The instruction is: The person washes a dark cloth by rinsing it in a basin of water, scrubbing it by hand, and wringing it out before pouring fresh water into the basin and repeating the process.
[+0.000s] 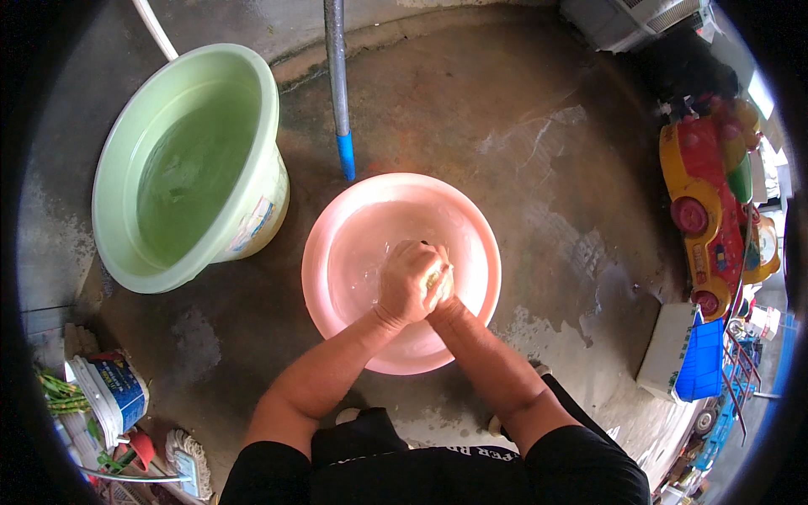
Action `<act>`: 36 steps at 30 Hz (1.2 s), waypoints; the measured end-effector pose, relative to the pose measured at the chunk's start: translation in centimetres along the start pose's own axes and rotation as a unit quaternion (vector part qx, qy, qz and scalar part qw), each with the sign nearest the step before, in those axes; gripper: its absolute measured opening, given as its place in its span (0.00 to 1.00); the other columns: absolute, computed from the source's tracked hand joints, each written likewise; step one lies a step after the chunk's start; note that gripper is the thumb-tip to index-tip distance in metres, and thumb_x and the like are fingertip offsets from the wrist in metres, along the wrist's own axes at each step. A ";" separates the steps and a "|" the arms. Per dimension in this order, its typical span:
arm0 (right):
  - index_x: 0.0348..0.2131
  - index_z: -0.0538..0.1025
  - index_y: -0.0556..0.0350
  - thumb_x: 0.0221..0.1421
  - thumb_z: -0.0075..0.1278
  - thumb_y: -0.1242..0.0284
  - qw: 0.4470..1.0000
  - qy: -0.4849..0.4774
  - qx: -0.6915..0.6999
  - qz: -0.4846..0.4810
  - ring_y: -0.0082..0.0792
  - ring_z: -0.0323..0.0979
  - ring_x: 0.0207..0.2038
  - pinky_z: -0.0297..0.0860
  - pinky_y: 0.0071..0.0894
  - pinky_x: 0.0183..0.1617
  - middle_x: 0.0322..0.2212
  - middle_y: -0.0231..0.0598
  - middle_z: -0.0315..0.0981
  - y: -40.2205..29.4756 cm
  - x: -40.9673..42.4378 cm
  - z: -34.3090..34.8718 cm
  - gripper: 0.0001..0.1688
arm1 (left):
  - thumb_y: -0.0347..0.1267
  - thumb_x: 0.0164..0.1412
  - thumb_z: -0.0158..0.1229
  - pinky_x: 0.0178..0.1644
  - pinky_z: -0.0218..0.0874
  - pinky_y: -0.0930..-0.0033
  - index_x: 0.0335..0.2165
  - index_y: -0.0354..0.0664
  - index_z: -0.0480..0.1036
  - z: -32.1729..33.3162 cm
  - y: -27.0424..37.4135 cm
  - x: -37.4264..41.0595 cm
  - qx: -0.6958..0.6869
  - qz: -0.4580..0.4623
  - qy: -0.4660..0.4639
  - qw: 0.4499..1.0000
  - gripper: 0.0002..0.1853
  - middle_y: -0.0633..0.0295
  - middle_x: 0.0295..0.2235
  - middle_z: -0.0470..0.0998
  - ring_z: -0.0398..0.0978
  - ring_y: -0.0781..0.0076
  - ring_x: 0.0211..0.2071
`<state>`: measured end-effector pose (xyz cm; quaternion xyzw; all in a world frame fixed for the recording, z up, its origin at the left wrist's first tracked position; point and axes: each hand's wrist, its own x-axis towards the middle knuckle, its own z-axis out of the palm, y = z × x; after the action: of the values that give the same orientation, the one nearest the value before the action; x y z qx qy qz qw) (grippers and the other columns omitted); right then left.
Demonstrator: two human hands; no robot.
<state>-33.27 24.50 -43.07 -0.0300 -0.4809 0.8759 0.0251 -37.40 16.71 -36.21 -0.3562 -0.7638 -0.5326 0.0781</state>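
A pink plastic basin [315, 271] with water in it stands on the wet concrete floor before me. Over the basin, my left hand [411, 278] and my right hand [445, 284] are clasped together, the left one on top and hiding much of the right. A bit of something pale yellowish-green shows between the fingers; what it is I cannot tell. Which fingers press on it is also hidden. Up and to the left stands a big light green plastic tub [120, 189], partly filled with water.
A grey pole with a blue end [345, 154] reaches down just behind the basin. At the right are a red and yellow toy car [701, 208] and a white box with a blue crate [701, 360]. A mop head [189, 464] and a blue-and-white bucket [123, 391] lie lower left.
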 end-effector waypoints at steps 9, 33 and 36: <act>0.34 0.66 0.64 0.51 0.36 0.60 0.802 0.093 -0.587 0.058 0.55 0.67 0.30 0.62 0.42 0.37 0.26 0.56 0.67 1.7 -2.6 -0.4 0.23 | 0.39 0.55 0.43 0.29 0.60 0.71 0.18 0.41 0.62 -0.4 -7.9 -3.9 -0.495 -0.568 0.182 0.632 0.16 0.62 0.18 0.66 0.67 0.71 0.22; 0.38 0.67 0.59 0.39 0.48 0.76 0.820 0.164 -0.538 0.109 0.49 0.65 0.37 0.61 0.40 0.42 0.34 0.53 0.65 3.8 -1.6 -4.3 0.20 | 0.64 0.40 0.47 0.41 0.49 0.32 0.49 0.54 0.52 -0.2 -6.8 -7.9 -0.471 -0.790 0.062 0.386 0.42 0.56 0.52 0.48 0.54 0.41 0.46; 0.32 0.69 0.55 0.33 0.53 0.79 0.826 0.057 -0.558 -0.049 0.46 0.65 0.35 0.62 0.39 0.40 0.29 0.45 0.67 -0.8 -3.1 3.2 0.19 | 0.66 0.42 0.39 0.37 0.61 0.48 0.40 0.45 0.64 -0.9 -6.3 -6.9 -0.637 -0.661 0.034 0.395 0.40 0.55 0.27 0.70 0.70 0.58 0.29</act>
<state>-30.46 22.00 -40.64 -0.0649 -0.8863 0.4523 0.0746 -36.52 11.61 -44.02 0.3326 -0.1952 -0.7608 -0.5220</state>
